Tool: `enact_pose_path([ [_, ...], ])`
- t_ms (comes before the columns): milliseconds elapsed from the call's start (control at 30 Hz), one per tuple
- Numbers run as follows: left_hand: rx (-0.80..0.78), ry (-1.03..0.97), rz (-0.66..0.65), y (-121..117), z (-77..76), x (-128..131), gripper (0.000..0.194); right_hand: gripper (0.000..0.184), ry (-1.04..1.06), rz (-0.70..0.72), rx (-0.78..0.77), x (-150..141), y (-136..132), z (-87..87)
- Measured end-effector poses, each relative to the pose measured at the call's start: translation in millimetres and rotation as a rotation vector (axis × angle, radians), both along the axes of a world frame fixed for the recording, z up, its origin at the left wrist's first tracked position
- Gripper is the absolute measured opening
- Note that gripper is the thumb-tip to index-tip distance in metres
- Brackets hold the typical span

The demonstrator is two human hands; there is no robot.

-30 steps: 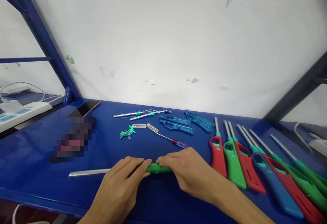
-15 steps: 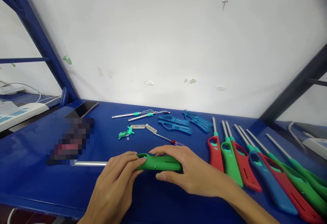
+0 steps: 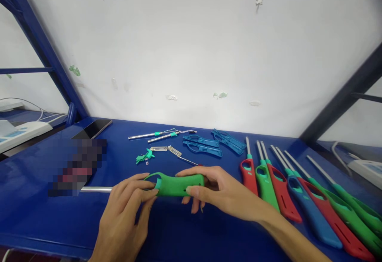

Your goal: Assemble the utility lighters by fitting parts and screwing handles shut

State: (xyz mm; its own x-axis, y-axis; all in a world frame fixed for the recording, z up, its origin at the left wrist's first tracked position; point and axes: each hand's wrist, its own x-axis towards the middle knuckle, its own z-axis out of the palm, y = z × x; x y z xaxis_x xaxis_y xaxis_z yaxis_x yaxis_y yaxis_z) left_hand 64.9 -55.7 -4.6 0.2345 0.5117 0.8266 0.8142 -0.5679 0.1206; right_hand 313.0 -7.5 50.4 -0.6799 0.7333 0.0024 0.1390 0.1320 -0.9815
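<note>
two hands hold one green lighter (image 3: 179, 185) crosswise near the middle of the near edge of the blue tabletop (image 3: 215, 230), its metal tube (image 3: 97, 189) pointing toward the left edge. the left hand (image 3: 127, 208) pinches the front of the handle between thumb and fingers, beside the teal trigger (image 3: 158, 183), while the right hand (image 3: 219, 192) grips the butt end, thumb pressed on the near face and the other fingers curled behind and below. half a second ago the slotted side of the handle was showing and the right thumb lay along its lower edge; now the handle is rolled over, a broad smooth face and the trigger are in sight, and the thumb has moved up onto that face. a second ago the hands covered most of the handle. whether it touches the tabletop i cannot tell. the screwdriver (image 3: 188, 161) is now largely hidden behind the right hand, only its shaft and a bit of red showing. toward the far edge, the two thin metal rods (image 3: 162, 137), blue shell halves (image 3: 203, 149), clear pieces (image 3: 174, 151) and teal scraps (image 3: 145, 156) lie as before, as do the seven lighters (image 3: 316, 214) along the right edge.
</note>
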Motion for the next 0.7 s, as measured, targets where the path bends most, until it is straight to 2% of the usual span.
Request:
enact_pose_path([
  [100,0.014,0.022,-0.002,0,2.3,1,0.017,0.026,-0.030,-0.062,0.099,-1,-1,-0.2],
  [167,0.020,0.046,0.001,-1,2.9,1,0.020,0.023,-0.047,-0.098,0.162,-1,-2,0.2],
  [433,-0.017,0.129,0.003,-4,4.9,3,0.027,0.025,-0.063,-0.170,0.272,0,1,-0.9],
  [700,-0.041,0.106,0.021,-6,5.5,5,0.031,0.030,-0.017,-0.471,0.385,8,9,2.9],
])
